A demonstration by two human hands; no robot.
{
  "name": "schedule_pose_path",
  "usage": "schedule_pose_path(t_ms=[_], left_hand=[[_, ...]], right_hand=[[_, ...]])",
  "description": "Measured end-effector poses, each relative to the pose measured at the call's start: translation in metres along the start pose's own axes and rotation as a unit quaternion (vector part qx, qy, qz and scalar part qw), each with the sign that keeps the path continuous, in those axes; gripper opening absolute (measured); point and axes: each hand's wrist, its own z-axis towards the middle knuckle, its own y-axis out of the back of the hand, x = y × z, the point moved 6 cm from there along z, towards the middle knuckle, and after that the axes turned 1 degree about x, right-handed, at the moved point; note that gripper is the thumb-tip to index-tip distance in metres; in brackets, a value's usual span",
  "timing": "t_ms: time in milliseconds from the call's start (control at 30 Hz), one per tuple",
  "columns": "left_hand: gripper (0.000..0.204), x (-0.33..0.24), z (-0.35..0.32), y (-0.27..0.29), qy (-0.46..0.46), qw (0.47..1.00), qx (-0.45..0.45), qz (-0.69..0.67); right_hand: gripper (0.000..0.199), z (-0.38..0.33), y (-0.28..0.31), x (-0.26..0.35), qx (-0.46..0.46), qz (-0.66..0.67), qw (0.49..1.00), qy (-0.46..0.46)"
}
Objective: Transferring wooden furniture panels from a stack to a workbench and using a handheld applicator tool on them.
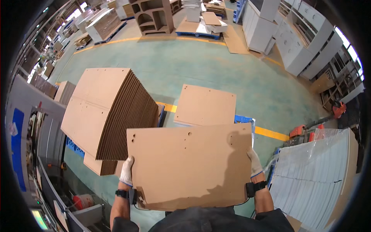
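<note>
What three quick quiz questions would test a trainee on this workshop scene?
1. True or false: both hands grip the brown panel.
2. Which stack is tallest? A) the stack to the person's left B) the low stack ahead
3. What covers the hands?

Key:
1. True: left hand and right hand hold opposite edges.
2. A
3. White gloves.
</note>
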Motion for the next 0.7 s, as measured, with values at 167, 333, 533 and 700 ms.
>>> schedule_pose_path(t_ms=[167,333,533,700], left_hand=[[0.053,-0.285,-0.034,-0.015,0.074,0.993,-0.053,0.069],[0.051,-0.321,0.066,-0.035,0.085,0.988,-0.077,0.103],[0.053,-0.317,0.174,-0.049,0.176,0.976,-0.027,0.122],[0.055,-0.293,0.29,-0.009,0.2,0.974,0.02,0.109]], right_hand=[[0.043,0.036,-0.133,-0.135,-0.102,0.175,0.979,-0.013],[0.045,0.12,-0.161,-0.131,-0.077,0.338,0.935,-0.075],[0.048,0.151,-0.07,-0.245,-0.156,0.25,0.955,0.027],[0.05,0.203,-0.138,-0.19,-0.226,0.218,0.949,-0.038]])
